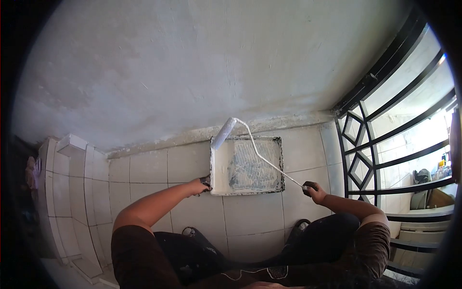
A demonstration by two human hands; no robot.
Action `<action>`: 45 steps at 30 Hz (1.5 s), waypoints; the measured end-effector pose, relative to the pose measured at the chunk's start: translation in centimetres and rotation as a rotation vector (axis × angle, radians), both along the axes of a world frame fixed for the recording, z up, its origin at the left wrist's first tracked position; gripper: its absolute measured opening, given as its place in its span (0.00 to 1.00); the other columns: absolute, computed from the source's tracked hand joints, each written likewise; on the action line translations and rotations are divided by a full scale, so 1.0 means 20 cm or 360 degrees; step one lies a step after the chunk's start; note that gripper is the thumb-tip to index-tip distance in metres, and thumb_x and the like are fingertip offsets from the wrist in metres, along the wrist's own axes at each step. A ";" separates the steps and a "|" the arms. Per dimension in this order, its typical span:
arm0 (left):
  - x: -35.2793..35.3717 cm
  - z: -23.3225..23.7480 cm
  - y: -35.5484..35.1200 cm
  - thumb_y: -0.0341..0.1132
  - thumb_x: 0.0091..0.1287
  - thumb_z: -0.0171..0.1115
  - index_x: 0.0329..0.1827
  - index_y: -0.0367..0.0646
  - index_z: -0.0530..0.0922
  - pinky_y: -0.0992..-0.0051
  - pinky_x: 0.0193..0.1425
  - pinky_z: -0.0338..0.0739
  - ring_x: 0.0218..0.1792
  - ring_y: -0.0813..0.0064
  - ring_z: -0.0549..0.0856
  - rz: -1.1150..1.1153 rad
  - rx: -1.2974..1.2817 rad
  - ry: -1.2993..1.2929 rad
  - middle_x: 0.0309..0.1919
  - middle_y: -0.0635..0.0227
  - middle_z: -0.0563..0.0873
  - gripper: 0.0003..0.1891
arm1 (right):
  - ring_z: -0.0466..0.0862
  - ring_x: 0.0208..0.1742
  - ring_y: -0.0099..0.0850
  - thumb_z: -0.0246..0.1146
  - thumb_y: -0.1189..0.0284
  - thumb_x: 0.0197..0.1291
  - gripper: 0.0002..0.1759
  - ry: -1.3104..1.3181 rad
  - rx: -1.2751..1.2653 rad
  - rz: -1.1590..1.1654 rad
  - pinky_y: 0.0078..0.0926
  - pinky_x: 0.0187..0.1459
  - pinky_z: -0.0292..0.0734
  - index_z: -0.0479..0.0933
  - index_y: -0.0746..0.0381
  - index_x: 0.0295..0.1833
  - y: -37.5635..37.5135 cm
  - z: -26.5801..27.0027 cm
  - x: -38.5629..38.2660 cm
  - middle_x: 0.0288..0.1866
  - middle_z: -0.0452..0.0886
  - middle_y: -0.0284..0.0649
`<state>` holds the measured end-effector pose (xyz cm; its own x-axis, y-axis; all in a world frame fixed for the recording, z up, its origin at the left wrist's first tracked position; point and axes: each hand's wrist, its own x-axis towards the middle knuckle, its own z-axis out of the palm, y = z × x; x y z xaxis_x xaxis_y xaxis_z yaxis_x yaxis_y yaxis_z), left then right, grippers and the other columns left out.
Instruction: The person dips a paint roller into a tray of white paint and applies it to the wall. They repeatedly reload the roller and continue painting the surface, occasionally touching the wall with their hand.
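Observation:
A paint tray [255, 164] coated with white paint lies on the tiled floor in front of me, its ribbed slope streaked grey and white. At its left front corner my left hand [203, 185] grips the edge, fingers partly hidden behind the rim. My right hand [314, 191] is closed round the handle end of a paint roller [225, 132] with a long bent wire frame. The roller's white sleeve is tilted over the tray's far left corner, overlapping the rim in this view.
A patchy white and grey wall [192, 72] rises beyond the tray. To the right stands a black metal grille [358, 144], with household items behind it. A tiled ledge [72, 188] runs along the left. My shoes [189, 231] rest on the floor tiles.

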<state>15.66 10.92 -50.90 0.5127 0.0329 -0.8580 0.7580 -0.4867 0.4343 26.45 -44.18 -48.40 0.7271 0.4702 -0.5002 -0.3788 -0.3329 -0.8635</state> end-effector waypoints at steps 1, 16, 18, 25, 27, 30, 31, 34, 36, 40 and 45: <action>0.01 0.06 -0.03 0.47 0.54 0.70 0.41 0.45 0.83 0.68 0.32 0.74 0.30 0.70 0.80 -0.0106 0.0040 0.0062 0.32 0.63 0.82 0.18 | 0.76 0.39 0.24 0.52 0.69 0.67 0.12 0.0009 0.0002 -0.0057 0.24 0.44 0.74 0.75 0.66 0.47 0.01 -0.01 -0.02 0.37 0.78 0.36; 0.25 0.73 -0.85 0.35 0.73 0.59 0.74 0.43 0.58 0.77 0.58 0.72 0.52 0.80 0.77 0.0212 -0.0921 -0.1263 0.55 0.62 0.81 0.30 | 0.79 0.57 0.30 0.47 0.74 0.69 0.23 0.0262 0.0389 -0.0306 0.31 0.62 0.73 0.64 0.65 0.69 0.42 -0.25 -0.30 0.56 0.77 0.43; 0.30 0.69 -0.86 0.35 0.73 0.56 0.73 0.43 0.60 0.72 0.44 0.74 0.39 0.78 0.79 0.0320 -0.0773 -0.1485 0.44 0.63 0.84 0.27 | 0.79 0.56 0.30 0.47 0.74 0.69 0.23 0.0281 0.0460 -0.0355 0.30 0.61 0.73 0.64 0.63 0.69 0.55 -0.31 -0.30 0.56 0.77 0.42; 0.45 0.73 -0.75 0.35 0.75 0.51 0.54 0.40 0.75 0.71 0.35 0.72 0.28 0.74 0.74 0.0299 -0.0452 -0.1527 0.25 0.66 0.78 0.11 | 0.79 0.57 0.30 0.45 0.71 0.70 0.23 0.0282 0.0599 -0.0390 0.28 0.60 0.72 0.64 0.62 0.69 0.97 -0.31 -0.36 0.56 0.77 0.40; 0.51 0.71 -0.71 0.35 0.75 0.52 0.52 0.39 0.76 0.70 0.34 0.72 0.27 0.73 0.74 0.0258 -0.0405 -0.1550 0.24 0.65 0.78 0.11 | 0.79 0.51 0.29 0.45 0.68 0.69 0.23 0.0112 0.0458 -0.0432 0.27 0.55 0.73 0.66 0.63 0.67 1.11 -0.30 -0.36 0.52 0.78 0.41; 0.59 0.66 -0.63 0.35 0.74 0.53 0.44 0.39 0.75 0.67 0.31 0.71 0.23 0.68 0.74 0.0226 -0.0320 -0.1741 0.21 0.62 0.76 0.08 | 0.77 0.45 0.28 0.45 0.66 0.69 0.23 -0.0134 0.0363 -0.0586 0.27 0.50 0.73 0.68 0.65 0.65 1.31 -0.54 -0.32 0.48 0.78 0.40; 0.61 0.64 -0.61 0.35 0.74 0.53 0.43 0.39 0.75 0.66 0.31 0.71 0.23 0.68 0.74 0.0191 -0.0297 -0.1763 0.21 0.62 0.76 0.08 | 0.76 0.43 0.28 0.45 0.65 0.68 0.23 -0.0281 0.0294 -0.0617 0.27 0.49 0.73 0.69 0.65 0.64 1.35 -0.68 -0.32 0.46 0.78 0.39; 0.65 0.57 -0.56 0.34 0.74 0.52 0.41 0.40 0.74 0.67 0.29 0.70 0.21 0.67 0.73 0.0236 -0.0266 -0.1938 0.20 0.63 0.75 0.07 | 0.75 0.42 0.28 0.45 0.64 0.68 0.23 -0.0348 0.0263 -0.0633 0.27 0.48 0.72 0.69 0.66 0.62 1.47 -0.58 -0.31 0.44 0.78 0.38; 0.67 0.54 -0.54 0.34 0.74 0.52 0.42 0.40 0.74 0.68 0.29 0.69 0.21 0.69 0.72 0.0268 -0.0278 -0.1953 0.20 0.64 0.74 0.07 | 0.75 0.44 0.29 0.45 0.65 0.68 0.23 -0.0343 0.0322 -0.0683 0.27 0.50 0.72 0.69 0.67 0.62 1.54 -0.45 -0.32 0.45 0.78 0.40; 0.70 0.48 -0.49 0.34 0.75 0.50 0.43 0.40 0.74 0.72 0.29 0.68 0.21 0.75 0.70 0.0204 -0.0310 -0.1967 0.20 0.68 0.72 0.07 | 0.75 0.47 0.31 0.44 0.66 0.69 0.23 -0.0452 0.0388 -0.0742 0.29 0.53 0.72 0.67 0.69 0.63 1.62 -0.51 -0.32 0.48 0.77 0.43; 0.70 0.44 -0.46 0.33 0.76 0.49 0.44 0.39 0.73 0.75 0.30 0.67 0.25 0.82 0.69 0.0237 -0.0455 -0.1871 0.22 0.74 0.72 0.08 | 0.76 0.49 0.33 0.44 0.65 0.70 0.25 -0.0476 0.0347 -0.0757 0.30 0.55 0.71 0.66 0.69 0.65 1.65 -0.63 -0.36 0.50 0.77 0.45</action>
<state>29.76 1.67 -42.08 0.9891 0.0433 0.1408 -0.1293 -0.2031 0.9706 19.15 -11.18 -61.07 0.9771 0.1274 -0.1705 -0.1732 0.0104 -0.9848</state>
